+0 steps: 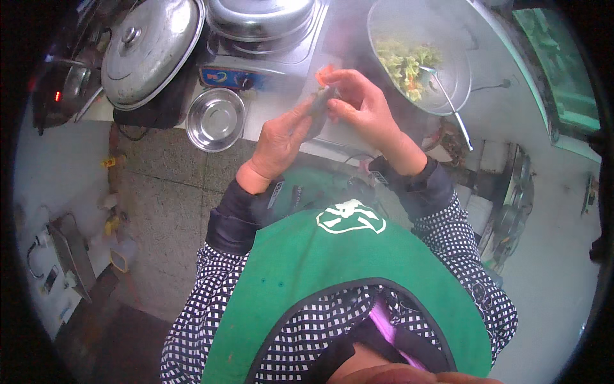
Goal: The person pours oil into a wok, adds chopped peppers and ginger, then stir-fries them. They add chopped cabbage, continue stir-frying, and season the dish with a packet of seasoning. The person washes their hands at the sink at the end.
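Note:
Both my hands are raised in front of the counter's edge, holding a small, crinkled grey-green packet (318, 114) between them. My left hand (279, 139) is closed around its lower left side. With thumb and fingers pinched, my right hand (366, 110) grips its upper part. A bright orange-red piece (325, 75) sticks out at my right fingertips; whether it belongs to the packet I cannot tell. To the right stands a large bowl (468, 80) with chopped leafy greens (406, 64) in it. A long-handled spoon (453, 109) leans out over its rim.
A shiny round steel bowl (216, 120) sits at the counter's front edge, left of my hands. Behind it are a gas stove (233, 80) bearing a lidded pot (259, 18) and a large domed lid (150, 54). Haze blurs the view. Shelved pans (508, 221) stand at right.

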`<state>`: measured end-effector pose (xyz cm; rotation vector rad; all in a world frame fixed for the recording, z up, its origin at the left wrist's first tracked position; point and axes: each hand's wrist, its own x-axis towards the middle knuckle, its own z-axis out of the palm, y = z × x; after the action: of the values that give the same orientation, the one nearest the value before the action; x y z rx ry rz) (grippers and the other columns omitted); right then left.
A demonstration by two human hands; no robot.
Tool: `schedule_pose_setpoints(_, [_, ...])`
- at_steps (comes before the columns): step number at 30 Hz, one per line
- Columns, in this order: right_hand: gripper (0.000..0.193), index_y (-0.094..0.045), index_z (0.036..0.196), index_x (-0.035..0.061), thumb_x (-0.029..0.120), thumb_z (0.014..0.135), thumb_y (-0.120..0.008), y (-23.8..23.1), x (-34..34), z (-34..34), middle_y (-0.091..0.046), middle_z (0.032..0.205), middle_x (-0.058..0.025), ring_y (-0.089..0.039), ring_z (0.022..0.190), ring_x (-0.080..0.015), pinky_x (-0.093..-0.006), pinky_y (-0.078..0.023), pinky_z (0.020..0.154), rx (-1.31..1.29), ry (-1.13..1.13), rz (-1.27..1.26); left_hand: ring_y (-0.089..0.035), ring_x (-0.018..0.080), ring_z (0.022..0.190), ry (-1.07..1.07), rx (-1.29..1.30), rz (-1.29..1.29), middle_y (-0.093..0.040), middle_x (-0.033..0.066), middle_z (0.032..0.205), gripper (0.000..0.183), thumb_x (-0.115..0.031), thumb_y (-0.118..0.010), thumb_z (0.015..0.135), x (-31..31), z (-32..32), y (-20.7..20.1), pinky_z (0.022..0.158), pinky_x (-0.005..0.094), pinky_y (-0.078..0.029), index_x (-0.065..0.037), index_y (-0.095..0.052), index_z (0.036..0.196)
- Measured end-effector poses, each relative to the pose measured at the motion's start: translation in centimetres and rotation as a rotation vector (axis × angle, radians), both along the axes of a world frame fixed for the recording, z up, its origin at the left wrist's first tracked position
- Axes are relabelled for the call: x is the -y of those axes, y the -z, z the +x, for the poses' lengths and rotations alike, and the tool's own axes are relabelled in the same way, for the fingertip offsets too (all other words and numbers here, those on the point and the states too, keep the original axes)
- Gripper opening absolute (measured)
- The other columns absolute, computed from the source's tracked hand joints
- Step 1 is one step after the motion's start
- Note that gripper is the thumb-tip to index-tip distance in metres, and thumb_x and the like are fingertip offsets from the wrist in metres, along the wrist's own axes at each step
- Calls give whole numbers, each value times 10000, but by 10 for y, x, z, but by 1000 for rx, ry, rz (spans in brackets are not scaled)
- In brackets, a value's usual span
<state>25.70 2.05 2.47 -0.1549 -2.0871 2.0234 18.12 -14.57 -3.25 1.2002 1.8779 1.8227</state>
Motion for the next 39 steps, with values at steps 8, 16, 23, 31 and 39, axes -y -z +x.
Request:
schedule_pose_setpoints(8, [250,-587,1063,14,24,819,-641,-16,-11,18,-628,980,-22,-560,750,-54,-204,-464,623,37,53,33,-641,271,892,74,-199,86,-643,155,1011,355,-17,-555,868,-17,-1,-30,730,317,-502,-97,-577,1213])
schedule_pose_setpoints(16, [155,-614,978,7,43,830,-636,-16,15,40,-613,815,24,-517,666,-18,-187,-420,562,26,-7,-25,-629,300,842,-28,-297,-13,-650,138,961,186,-75,-594,853,14,13,-38,708,342,-496,-45,-629,1033])
schedule_pose_setpoints(23, [128,-620,928,11,94,836,-650,-26,8,40,-560,697,46,-481,582,-18,-185,-389,515,85,-75,-6,-621,309,796,-43,-362,-51,-651,133,912,243,-147,-668,796,16,7,-49,689,370,-487,-31,-627,1005])
schedule_pose_setpoints(31, [180,-621,884,18,196,865,-636,-31,9,39,-563,652,11,-495,566,-47,-211,-406,520,160,-58,-47,-600,302,901,-140,-789,82,-598,125,1065,650,-36,-732,669,11,17,-51,730,407,-477,-113,-466,1257])
schedule_pose_setpoints(39, [249,-607,834,4,249,871,-628,-30,2,39,-558,639,-7,-495,553,-64,-202,-379,506,252,-161,-204,-624,224,950,-24,-327,78,-621,129,1051,453,119,-639,691,2,24,-56,804,302,-498,-37,-595,1113])
